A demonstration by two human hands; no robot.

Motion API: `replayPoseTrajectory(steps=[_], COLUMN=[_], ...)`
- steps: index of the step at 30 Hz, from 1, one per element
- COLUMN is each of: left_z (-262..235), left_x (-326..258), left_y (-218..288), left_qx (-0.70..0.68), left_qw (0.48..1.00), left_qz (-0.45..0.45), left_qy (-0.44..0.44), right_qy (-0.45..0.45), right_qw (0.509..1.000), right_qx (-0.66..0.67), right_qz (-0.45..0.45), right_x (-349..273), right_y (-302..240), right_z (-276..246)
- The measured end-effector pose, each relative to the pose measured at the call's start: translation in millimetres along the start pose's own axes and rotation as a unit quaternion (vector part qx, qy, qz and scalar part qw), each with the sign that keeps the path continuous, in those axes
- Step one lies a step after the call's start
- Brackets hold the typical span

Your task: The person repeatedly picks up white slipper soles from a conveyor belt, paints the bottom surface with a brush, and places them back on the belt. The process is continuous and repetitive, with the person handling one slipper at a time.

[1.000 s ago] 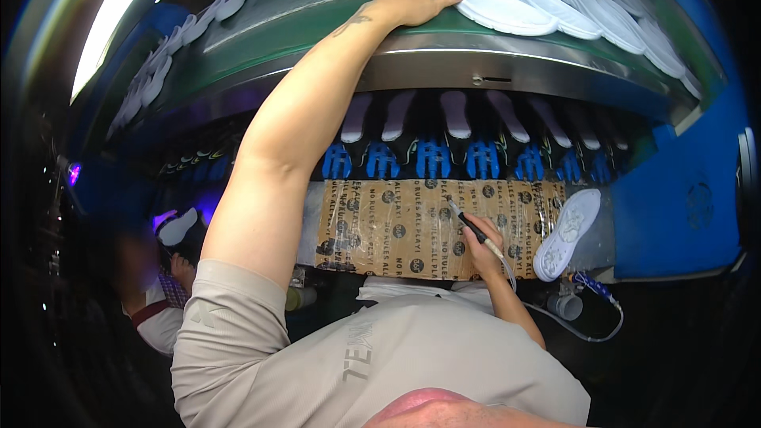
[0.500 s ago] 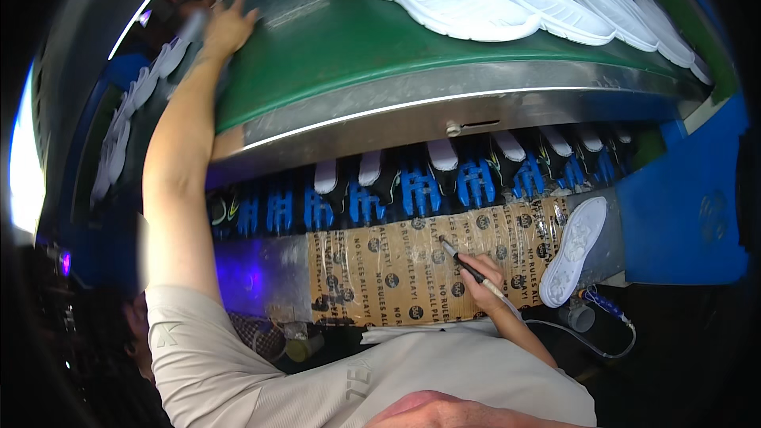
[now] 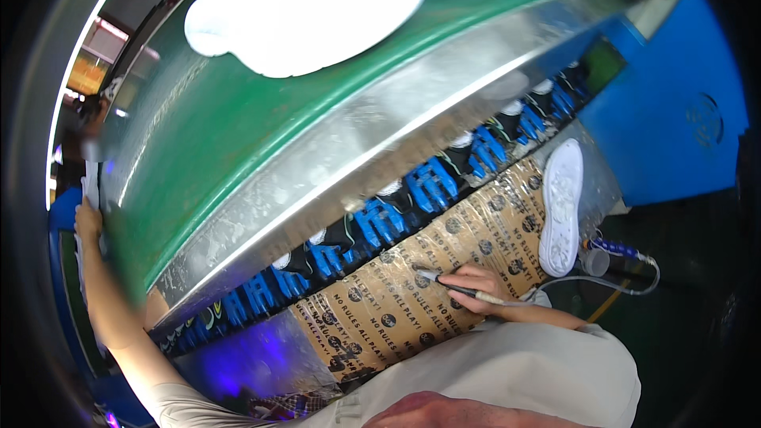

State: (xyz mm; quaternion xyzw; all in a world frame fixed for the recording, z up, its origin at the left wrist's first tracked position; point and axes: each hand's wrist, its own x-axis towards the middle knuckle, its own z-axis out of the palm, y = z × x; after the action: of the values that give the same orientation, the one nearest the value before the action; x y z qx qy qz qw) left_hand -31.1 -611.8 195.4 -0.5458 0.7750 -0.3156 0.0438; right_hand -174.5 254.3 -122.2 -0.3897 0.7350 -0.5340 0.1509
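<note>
At the far left, my left hand (image 3: 89, 223) is closed at the edge of a white shoe sole (image 3: 91, 184) beside the green conveyor belt; its fingers show only in part. My right hand (image 3: 473, 286) grips a slim pen-shaped tool (image 3: 432, 276) with a dark body and a pale tip. The tool points left, over a ledge covered with printed brown tape (image 3: 396, 293). From its rear end runs a thin hose (image 3: 575, 288). Right of that hand, another white shoe sole (image 3: 561, 208) lies with its hollow side up.
Large white soles (image 3: 309, 20) lie on the green belt (image 3: 214, 111), behind a metal edge (image 3: 333, 158). Below that edge runs a row of blue holders (image 3: 432, 184) with dark shoe uppers. A blue panel (image 3: 674, 111) stands at right, near a small cup (image 3: 594, 261) and blue coiled tubing (image 3: 617, 248).
My view has turned and come nearer the belt. My left hand has moved from above the belt's left end down to a sole beside it. My right hand still holds the tool.
</note>
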Motion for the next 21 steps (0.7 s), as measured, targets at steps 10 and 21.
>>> replayPoseTrajectory(steps=[10,21], left_z=[-8.4,-99.1], left_x=[-59.2,-382.3], left_y=[-21.1,-21.5], left_qx=[-0.255,-0.706], left_qw=[0.954,0.696], left_qz=[0.149,0.065], left_qy=[0.061,0.113], right_qy=[0.027,0.006], right_qw=[0.999,0.999], right_qx=[0.036,0.049], right_qz=[-0.022,-0.014], right_x=[-3.2,-0.8], right_y=[3.5,9.3], right_z=[12.1,16.7])
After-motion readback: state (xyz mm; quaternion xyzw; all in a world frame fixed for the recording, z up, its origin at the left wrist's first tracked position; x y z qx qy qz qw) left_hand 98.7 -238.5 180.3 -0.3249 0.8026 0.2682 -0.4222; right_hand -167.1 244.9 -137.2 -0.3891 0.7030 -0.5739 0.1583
